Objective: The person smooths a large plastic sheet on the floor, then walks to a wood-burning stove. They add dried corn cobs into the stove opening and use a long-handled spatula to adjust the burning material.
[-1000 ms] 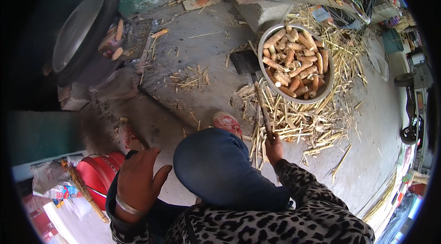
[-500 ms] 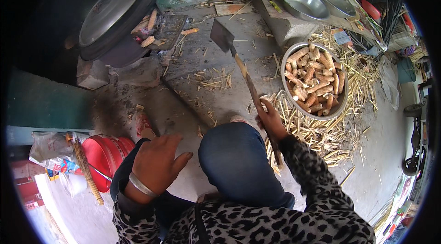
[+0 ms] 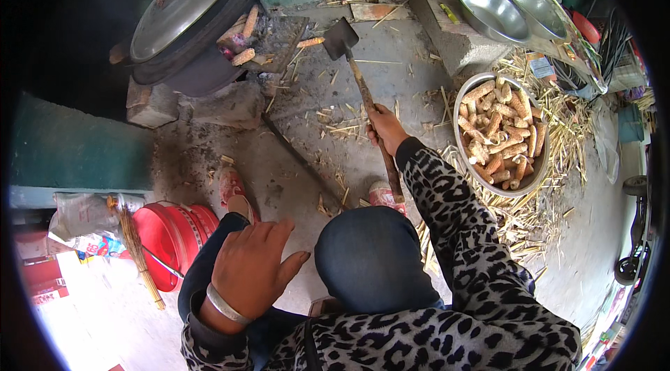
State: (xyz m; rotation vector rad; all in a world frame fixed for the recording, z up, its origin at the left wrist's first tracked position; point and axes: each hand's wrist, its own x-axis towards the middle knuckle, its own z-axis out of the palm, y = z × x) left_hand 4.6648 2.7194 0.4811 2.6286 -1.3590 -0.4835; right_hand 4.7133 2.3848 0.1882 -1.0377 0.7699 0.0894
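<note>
My right hand (image 3: 386,128) is closed round the wooden handle of a small fire shovel (image 3: 360,82). The shovel's dark, flat blade (image 3: 340,39) is low by the floor, right beside a loose corn cob (image 3: 310,42); I cannot tell whether they touch. My left hand (image 3: 251,268), a silver bracelet on its wrist, hangs over my left leg with fingers stretched, thumb apart and nothing in it. At the far left a large lidded pot (image 3: 185,11) sits on a stove, with corn cobs (image 3: 243,57) and glowing embers at its opening.
A metal basin (image 3: 466,150) full of corn cobs stands at right on scattered dry stalks (image 3: 513,235). A dark rod (image 3: 303,161) lies between my feet and the stove. Red tub (image 3: 164,242) and hand broom (image 3: 139,258) are at left. Two metal bowls (image 3: 494,9) sit on a ledge.
My right hand has pushed the shovel forward, and its blade has come close to the loose corn cob by the stove. The left hand stays open over my leg. The view has shifted slightly.
</note>
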